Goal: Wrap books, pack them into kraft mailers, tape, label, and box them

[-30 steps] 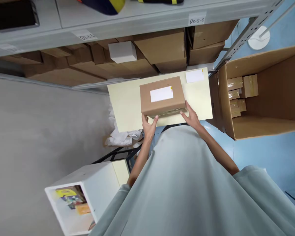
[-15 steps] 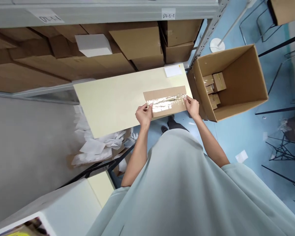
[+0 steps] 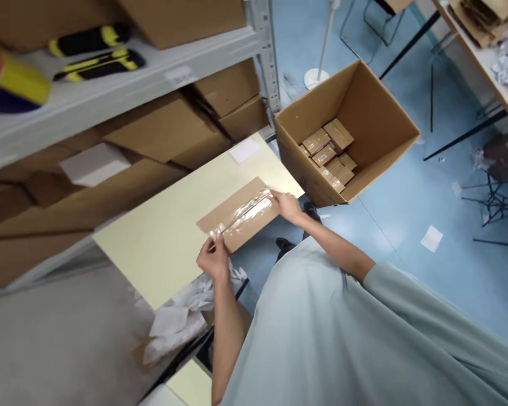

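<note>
A flat brown cardboard piece [image 3: 237, 217] with shiny clear tape along its middle lies over the front edge of the pale yellow board [image 3: 165, 242]. My left hand [image 3: 214, 256] pinches its near left end at the tape. At the other end my right hand [image 3: 285, 206] grips the tape and the cardboard edge. To the right of the board stands an open carton [image 3: 381, 163] with several small taped brown boxes [image 3: 338, 134] inside. A white paper [image 3: 244, 150] rests near the board's far right corner.
Shelving [image 3: 220, 53] with brown boxes runs behind the board, with black-and-yellow tools [image 3: 101, 62] on its upper level. Crumpled white paper [image 3: 180, 321] lies below the board. A white stand base [image 3: 315, 78] is behind the carton. A table [image 3: 482, 67] stands at upper right.
The view has turned and shifted, so the tools and the table now show. The cardboard appears more slanted, with both hands still at its ends.
</note>
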Available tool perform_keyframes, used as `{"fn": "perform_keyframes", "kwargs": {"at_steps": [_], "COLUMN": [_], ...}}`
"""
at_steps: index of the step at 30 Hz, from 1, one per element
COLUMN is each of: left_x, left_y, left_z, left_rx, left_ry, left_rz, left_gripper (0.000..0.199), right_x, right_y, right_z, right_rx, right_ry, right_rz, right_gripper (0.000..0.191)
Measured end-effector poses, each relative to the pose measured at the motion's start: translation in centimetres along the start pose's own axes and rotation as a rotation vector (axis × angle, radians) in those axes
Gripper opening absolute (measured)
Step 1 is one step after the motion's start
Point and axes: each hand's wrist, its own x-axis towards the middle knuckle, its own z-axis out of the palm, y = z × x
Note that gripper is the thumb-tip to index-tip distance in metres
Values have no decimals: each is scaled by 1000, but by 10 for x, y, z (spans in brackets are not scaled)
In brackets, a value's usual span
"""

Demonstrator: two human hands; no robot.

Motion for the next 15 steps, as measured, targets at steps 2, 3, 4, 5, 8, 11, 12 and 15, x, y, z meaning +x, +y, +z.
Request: {"fn": "perform_keyframes", "kwargs": {"at_steps": [2, 3, 4, 5, 8, 11, 12, 15], "left_x": [-2, -3, -5, -7, -19, -36, -42, -58], "left_y": [0, 4, 11, 21, 75, 158, 190, 286], "left_z": [-1, -1, -1, -1, 2, 16, 24, 61], "left_rx": [-2, -5, 2, 15, 95, 195, 225, 276], "left_ry": [75, 122, 152, 170, 160, 169, 159, 110], "left_rz": [-100, -150, -192, -227, -209, -81, -15, 225], "left_gripper": [55, 55, 54, 50, 45, 41, 39, 40], "right_x": [1, 2, 3, 5, 12, 22, 24, 32], "right_y": [2, 5, 9, 14, 33, 59, 69, 108], "right_z": [0, -2, -6, -11, -38, -84, -103, -162], "right_rx": [67, 104, 141, 177, 259, 317, 354, 543], "right_ry": [-27, -40, -58, -79, -129, -87, -38, 160], "right_rz": [-6, -11, -21, -35, -51, 43, 91, 218], "right_gripper": [37, 35, 32, 30, 23, 32, 36, 43]}}
